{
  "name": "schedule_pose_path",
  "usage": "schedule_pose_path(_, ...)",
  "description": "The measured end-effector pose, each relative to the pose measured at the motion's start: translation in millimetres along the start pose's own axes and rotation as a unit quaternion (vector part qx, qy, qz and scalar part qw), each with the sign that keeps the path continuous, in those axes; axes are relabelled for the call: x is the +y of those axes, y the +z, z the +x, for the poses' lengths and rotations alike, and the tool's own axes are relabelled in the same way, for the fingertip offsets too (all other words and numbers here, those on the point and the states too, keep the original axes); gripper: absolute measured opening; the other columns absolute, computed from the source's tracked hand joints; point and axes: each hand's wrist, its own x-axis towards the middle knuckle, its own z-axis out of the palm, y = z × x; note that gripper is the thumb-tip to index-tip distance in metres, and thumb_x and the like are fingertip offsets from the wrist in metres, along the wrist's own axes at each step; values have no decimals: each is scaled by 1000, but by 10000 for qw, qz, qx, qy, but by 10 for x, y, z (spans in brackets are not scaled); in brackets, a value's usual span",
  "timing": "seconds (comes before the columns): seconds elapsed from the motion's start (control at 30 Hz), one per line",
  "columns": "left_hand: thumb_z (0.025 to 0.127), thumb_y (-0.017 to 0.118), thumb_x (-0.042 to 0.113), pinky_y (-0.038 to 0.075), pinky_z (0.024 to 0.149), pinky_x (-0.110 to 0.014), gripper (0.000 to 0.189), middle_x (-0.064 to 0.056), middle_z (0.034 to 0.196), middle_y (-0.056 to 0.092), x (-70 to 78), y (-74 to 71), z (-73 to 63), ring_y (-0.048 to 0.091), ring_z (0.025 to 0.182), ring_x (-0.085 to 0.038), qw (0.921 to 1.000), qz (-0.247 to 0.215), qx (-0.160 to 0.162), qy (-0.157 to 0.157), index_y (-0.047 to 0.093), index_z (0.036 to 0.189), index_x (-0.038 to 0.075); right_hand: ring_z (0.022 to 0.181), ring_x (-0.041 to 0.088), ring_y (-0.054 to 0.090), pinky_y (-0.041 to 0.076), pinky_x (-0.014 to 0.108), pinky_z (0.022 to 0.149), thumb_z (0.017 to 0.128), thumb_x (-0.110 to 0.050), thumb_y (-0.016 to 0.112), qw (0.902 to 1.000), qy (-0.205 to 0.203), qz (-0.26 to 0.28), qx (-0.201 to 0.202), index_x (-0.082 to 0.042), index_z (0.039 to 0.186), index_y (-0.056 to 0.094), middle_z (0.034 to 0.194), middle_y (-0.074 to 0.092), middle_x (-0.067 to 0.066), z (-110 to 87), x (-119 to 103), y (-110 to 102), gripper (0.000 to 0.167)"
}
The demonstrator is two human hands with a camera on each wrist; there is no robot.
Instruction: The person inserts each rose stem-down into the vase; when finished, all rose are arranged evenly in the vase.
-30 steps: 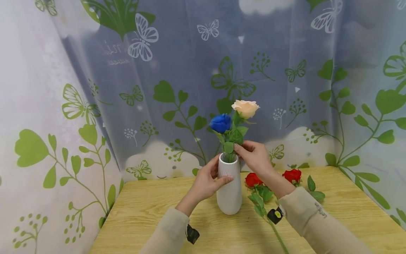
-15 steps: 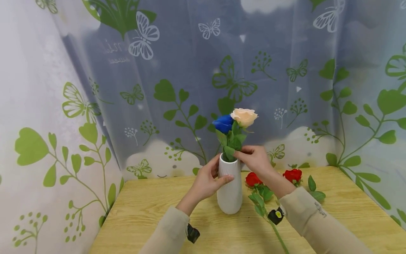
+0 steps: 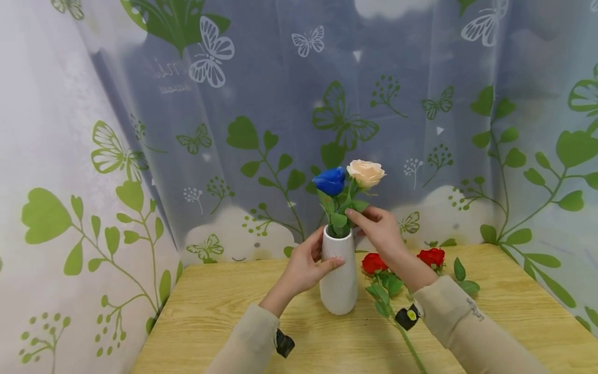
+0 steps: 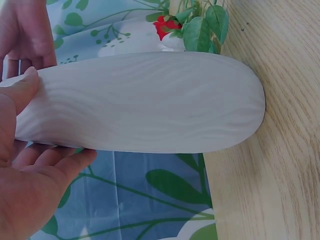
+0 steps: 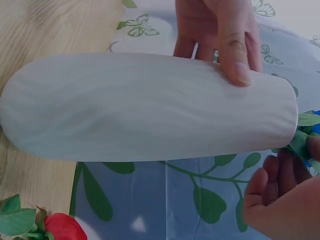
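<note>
A white ribbed vase (image 3: 338,291) stands upright on the wooden table. My left hand (image 3: 301,270) grips it near the top, thumb across the front and fingers round the far side. Two artificial roses rise from its mouth: a blue rose (image 3: 329,181) on the left and a cream rose (image 3: 366,173) on the right. Just above the rim, my right hand (image 3: 380,231) pinches the cream rose among its leaves. In the right wrist view, thumb and curled fingers of the right hand (image 5: 290,205) show beside green leaves at the vase mouth. The stems inside the vase are hidden.
To the right of the vase lie a red rose (image 3: 375,263) with a long stem toward the front and another red rose (image 3: 431,257), partly covered by the right forearm. A printed curtain (image 3: 261,78) with butterflies and leaves encloses the wooden table (image 3: 224,311).
The cream rose has come down with the right hand, then shifted slightly right, away from the blue rose. The blue rose has turned a little. The left hand and vase stay put.
</note>
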Motion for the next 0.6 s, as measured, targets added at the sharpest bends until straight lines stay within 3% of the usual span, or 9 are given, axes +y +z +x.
schedule_pose_path(0.2,97,80,18,56,110,-40,81,-4,156,57,5,-6,-3,63,136,-23,10000,-9,-15,7,37,165,22,91,13,64,59,21,78,98,-37,77,9993,57,210,309,1,123,75,96,73,-11,22,-34,0,45)
schedule_pose_path(0.47,97,79,19,56,110,-40,81,-4,156,57,-5,-6,-4,63,136,-24,10000,-40,-21,13,36,165,23,93,17,65,59,23,79,99,-22,73,9998,103,-122,114,3,121,76,109,78,8,40,20,79,34)
schedule_pose_path(0.6,98,78,21,56,110,-40,82,-5,157,55,3,-10,-4,63,137,-24,10000,-32,-43,40,33,166,23,89,15,64,58,25,80,97,-16,70,9996,183,-193,-37,5,119,76,105,76,9,16,64,113,31)
